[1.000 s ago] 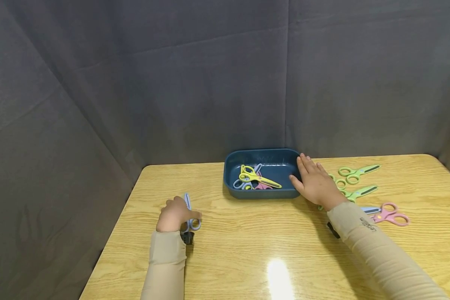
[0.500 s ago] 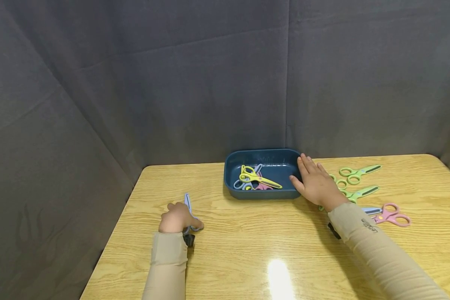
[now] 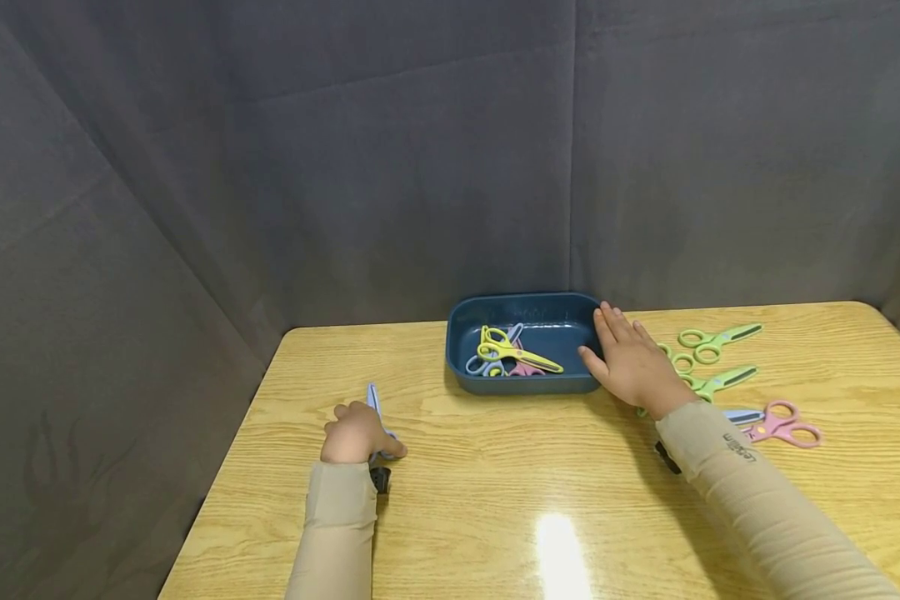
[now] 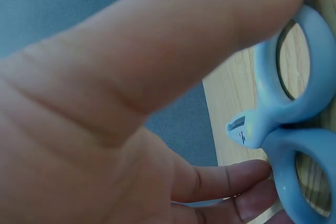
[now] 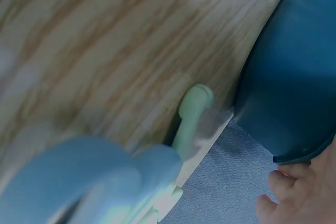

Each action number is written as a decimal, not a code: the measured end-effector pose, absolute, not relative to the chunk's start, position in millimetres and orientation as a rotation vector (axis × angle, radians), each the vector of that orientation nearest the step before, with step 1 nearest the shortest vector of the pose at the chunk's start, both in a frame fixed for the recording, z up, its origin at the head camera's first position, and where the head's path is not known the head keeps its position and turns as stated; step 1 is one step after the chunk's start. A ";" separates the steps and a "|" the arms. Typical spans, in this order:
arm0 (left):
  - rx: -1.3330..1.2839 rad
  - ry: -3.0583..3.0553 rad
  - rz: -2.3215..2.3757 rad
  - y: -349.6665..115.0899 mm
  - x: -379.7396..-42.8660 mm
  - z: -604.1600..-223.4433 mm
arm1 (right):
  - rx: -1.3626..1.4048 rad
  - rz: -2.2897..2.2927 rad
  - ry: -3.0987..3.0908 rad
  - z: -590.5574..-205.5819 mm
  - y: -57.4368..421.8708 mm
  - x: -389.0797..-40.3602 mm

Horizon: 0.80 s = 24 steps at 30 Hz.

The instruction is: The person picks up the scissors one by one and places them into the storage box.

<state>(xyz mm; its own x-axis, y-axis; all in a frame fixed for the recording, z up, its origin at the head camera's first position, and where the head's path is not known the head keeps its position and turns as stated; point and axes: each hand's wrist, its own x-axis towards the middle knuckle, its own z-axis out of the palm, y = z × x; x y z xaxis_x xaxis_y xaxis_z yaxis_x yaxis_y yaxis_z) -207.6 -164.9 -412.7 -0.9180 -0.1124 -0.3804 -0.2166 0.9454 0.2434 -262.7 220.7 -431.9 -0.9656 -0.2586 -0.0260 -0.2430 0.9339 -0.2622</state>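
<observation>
My left hand (image 3: 354, 432) is over a pair of light blue scissors (image 3: 372, 398) lying on the table, blades pointing away. In the left wrist view the thumb presses the upper handle ring of these scissors (image 4: 286, 111), and fingertips meet the lower ring from the other side. My right hand (image 3: 637, 371) rests at the right end of a dark blue box (image 3: 420, 385), fingers straight along the rim and thumb spread out. Inside the box lie yellow scissors (image 3: 521, 357) over blue and pink ones. The right wrist view shows the box wall (image 5: 299, 77) with fingertips below its corner.
Right of the box lie green scissors (image 3: 720, 342), with more green ones (image 3: 731, 379) partly behind the right hand. Pink-handled scissors (image 3: 780, 425) lie beside a blue blade (image 3: 742, 417) near the right forearm. A grey curtain (image 3: 420, 167) stands behind the wooden table (image 3: 465, 500).
My left hand has lowered onto the blue scissors, its thumb moving slightly right and down over the handles. The right hand has stayed at the box.
</observation>
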 end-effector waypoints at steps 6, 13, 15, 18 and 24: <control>-0.195 2.740 0.374 -166.0 -207.5 -412.0 | -0.398 -0.392 3.038 -431.1 220.4 -263.6; -0.167 2.751 0.369 -167.7 -207.4 -412.4 | -0.404 -0.398 3.037 -431.3 220.5 -263.5; -0.172 2.751 0.383 -168.4 -207.4 -412.7 | -0.406 -0.396 3.039 -431.3 220.6 -263.6; -0.170 2.747 0.396 -169.5 -207.3 -412.8 | -0.408 -0.395 3.038 -431.3 220.6 -263.5; -0.141 2.738 0.402 -170.9 -207.3 -412.8 | -0.410 -0.384 3.039 -431.8 221.1 -262.5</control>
